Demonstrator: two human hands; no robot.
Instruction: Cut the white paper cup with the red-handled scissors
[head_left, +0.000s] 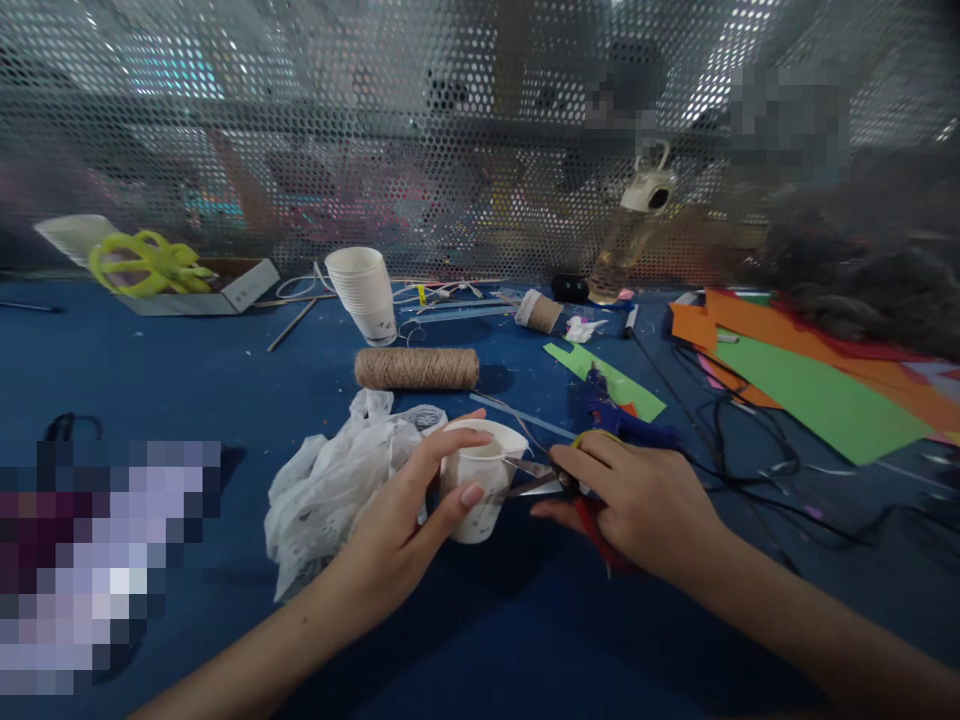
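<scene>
My left hand [409, 520] is wrapped round a white paper cup [484, 478] and holds it just above the blue table [187, 400]. My right hand [637, 500] grips red-handled scissors [555, 487]. Their open blades meet the cup's rim on its right side. A crumpled white plastic bag [330, 490] lies right behind my left hand.
A roll of brown twine [417, 368] lies behind the cup, with a stack of white paper cups [366, 292] further back. A blue glue gun [622, 415], black cables [750, 450] and coloured paper sheets [810, 385] fill the right. Green scissors [146, 262] rest on a box at the back left.
</scene>
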